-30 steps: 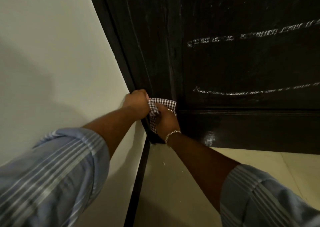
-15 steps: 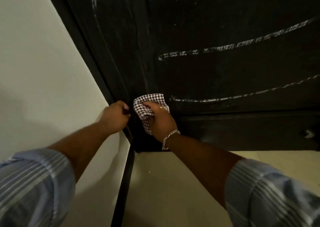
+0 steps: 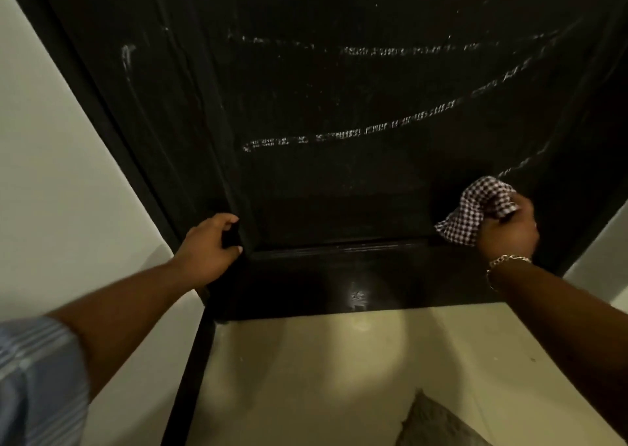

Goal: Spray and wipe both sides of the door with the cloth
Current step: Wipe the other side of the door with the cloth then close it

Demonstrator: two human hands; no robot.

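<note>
The dark door (image 3: 339, 99) fills the upper view, with pale wet streaks running across its panel. At the door's lower right, my right hand (image 3: 509, 233) grips a bunched red-and-white checked cloth (image 3: 474, 209) and presses it against the door. My left hand (image 3: 207, 247) is at the lower left, where its fingers and thumb curl round the door's left edge. No spray bottle is in view.
A white wall (image 3: 61, 173) runs along the left, and a dark frame strip (image 3: 190, 371) goes down to the floor. Another strip of white wall (image 3: 605, 252) shows at the right. Cream floor tiles (image 3: 323, 377) lie below, with a grey mat corner (image 3: 435, 425) on them.
My right hand has swept the cloth from the door's lower left across to its lower right. My left hand stays at the left edge. The view has shifted to take in the whole bottom of the door.
</note>
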